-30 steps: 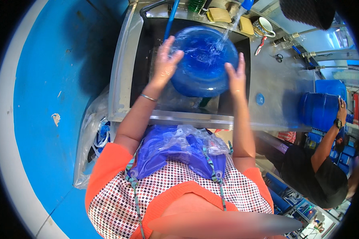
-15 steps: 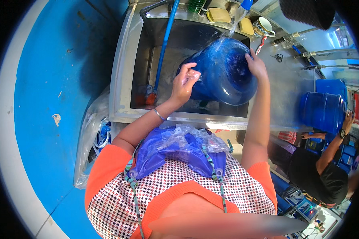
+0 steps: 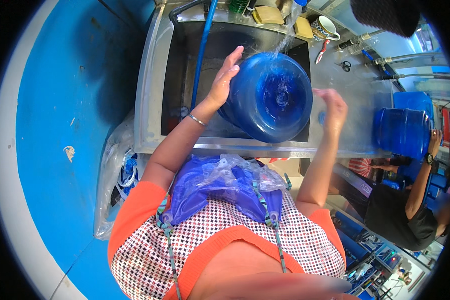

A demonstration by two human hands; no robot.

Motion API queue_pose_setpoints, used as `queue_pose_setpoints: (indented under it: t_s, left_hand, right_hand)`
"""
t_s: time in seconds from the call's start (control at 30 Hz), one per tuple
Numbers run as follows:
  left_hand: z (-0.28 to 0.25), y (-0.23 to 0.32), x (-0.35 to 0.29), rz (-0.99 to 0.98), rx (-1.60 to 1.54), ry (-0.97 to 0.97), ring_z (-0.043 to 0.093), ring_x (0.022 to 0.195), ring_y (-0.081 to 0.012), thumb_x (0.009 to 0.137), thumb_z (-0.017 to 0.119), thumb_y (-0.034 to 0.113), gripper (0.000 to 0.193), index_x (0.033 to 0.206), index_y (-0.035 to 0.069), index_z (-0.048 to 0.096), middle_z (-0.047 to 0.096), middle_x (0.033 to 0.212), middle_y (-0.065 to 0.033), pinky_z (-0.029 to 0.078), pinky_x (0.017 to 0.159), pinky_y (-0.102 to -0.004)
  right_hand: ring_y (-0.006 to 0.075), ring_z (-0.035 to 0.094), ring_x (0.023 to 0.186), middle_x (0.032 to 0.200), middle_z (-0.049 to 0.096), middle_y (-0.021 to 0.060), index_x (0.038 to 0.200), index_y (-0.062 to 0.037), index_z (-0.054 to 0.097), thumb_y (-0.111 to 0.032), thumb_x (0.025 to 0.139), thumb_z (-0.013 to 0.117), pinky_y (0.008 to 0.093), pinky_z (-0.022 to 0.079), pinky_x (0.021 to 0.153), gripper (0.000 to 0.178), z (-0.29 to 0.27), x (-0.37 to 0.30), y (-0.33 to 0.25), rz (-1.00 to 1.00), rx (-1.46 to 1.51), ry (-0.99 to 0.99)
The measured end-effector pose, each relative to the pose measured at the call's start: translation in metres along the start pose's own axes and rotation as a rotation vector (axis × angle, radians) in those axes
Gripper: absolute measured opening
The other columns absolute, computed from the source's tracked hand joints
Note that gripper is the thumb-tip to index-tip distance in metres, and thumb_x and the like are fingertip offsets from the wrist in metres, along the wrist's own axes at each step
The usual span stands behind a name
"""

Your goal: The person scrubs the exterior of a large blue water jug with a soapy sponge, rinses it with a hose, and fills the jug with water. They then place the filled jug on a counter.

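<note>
A large round blue water jug [image 3: 252, 107] lies tilted in the steel sink [image 3: 177, 145], its bottom turned up toward me. Water from a blue-topped tap [image 3: 301, 2] runs down onto its far edge. My left hand [image 3: 224, 80] rests along the jug's left side, fingers stretched out and thumb apart, not wrapped round it. To the right of the jug, a small gap away, my right hand [image 3: 335, 107] hangs in the air with loosely bent fingers, slightly blurred, and nothing visible in it.
A blue pole [image 3: 202, 60] leans in the sink's left side. Yellow sponges [image 3: 268, 15], a mug [image 3: 325, 27], a red-and-white handled tool [image 3: 322, 51] and scissors [image 3: 344, 65] lie behind and right. At the right, another person's hand [image 3: 436, 140] touches a blue jug [image 3: 402, 131].
The jug has turned so its bottom faces me more. My right hand has come off its rim and moved right and nearer. My left hand has shifted slightly farther, fingers straighter.
</note>
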State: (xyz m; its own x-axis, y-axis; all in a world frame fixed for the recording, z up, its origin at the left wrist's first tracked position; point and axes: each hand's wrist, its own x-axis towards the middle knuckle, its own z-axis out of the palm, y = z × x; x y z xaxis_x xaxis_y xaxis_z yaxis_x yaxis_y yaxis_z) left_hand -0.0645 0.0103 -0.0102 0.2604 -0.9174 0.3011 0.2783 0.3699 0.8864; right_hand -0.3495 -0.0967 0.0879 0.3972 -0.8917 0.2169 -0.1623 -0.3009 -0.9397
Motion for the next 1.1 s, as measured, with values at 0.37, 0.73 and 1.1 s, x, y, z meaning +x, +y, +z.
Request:
queue_pose_setpoints:
  t_s: [0.37, 0.73, 1.1]
  left_hand:
    - [-0.031, 0.021, -0.016, -0.094, 0.211, 0.160, 0.049, 0.125, -0.0220, 0.079, 0.071, 0.014, 0.066, 0.140, 0.005, 0.046, 0.050, 0.137, -0.0135, 0.036, 0.108, -0.0339]
    - [-0.025, -0.005, 0.041, -0.020, 0.397, 0.326, 0.045, 0.131, -0.0252, 0.084, 0.069, 0.025, 0.056, 0.134, 0.005, 0.054, 0.050, 0.139, -0.0133, 0.033, 0.109, -0.0339]
    - [-0.061, 0.000, 0.032, -0.142, 0.050, 0.355, 0.054, 0.117, -0.0212, 0.085, 0.067, 0.017, 0.052, 0.134, 0.004, 0.054, 0.054, 0.132, -0.0142, 0.042, 0.100, -0.0313]
  right_hand:
    - [0.0308, 0.041, 0.132, 0.146, 0.036, 0.0214, 0.151, -0.0070, 0.023, -0.029, 0.082, 0.075, 0.0379, 0.032, 0.110, 0.089, 0.071, -0.053, 0.050, 0.000, -0.100, -0.026]
    - [0.0275, 0.045, 0.127, 0.140, 0.044, 0.0211, 0.149, -0.0067, 0.032, -0.027, 0.089, 0.064, 0.0359, 0.033, 0.108, 0.071, 0.075, 0.016, 0.075, 0.118, 0.078, 0.129]
    - [0.0393, 0.044, 0.126, 0.136, 0.041, 0.0307, 0.147, -0.0022, 0.031, -0.036, 0.085, 0.070, 0.0417, 0.034, 0.108, 0.081, 0.111, 0.025, 0.050, 0.062, -0.169, 0.218]
